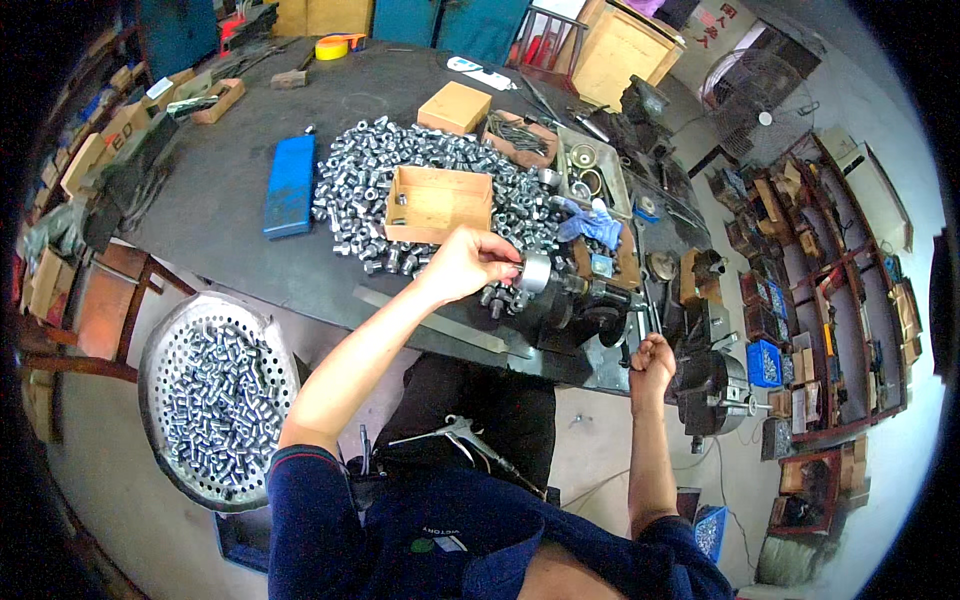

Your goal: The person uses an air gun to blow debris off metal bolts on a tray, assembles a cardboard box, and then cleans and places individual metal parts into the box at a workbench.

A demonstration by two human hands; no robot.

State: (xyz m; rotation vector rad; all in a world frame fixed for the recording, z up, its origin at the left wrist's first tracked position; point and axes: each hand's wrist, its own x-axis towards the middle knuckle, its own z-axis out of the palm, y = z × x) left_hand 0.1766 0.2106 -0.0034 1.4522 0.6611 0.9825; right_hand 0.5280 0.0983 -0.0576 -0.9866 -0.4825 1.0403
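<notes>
My left hand [468,268] is closed in a pinch at the open face of a silver round chuck [536,271]. Whatever lies between its fingertips is too small to make out. The chuck sits at the left end of a dark bench-mounted fixture [598,300] at the table's near edge. To the right, my right hand [652,366] is wrapped round the near end of a metal lever [654,318] beside that fixture. Just beyond my left hand, an open cardboard box [440,232] holds a few small metal pieces. Silver metal fittings [352,190] are heaped around it.
A perforated metal basin [160,400] full of fittings stands at my left. On the table are a blue case [290,185], a closed carton [454,106] and a blue glove [594,224]. A bench vise [715,390] stands right of my right hand. An air gun [460,432] lies near my lap.
</notes>
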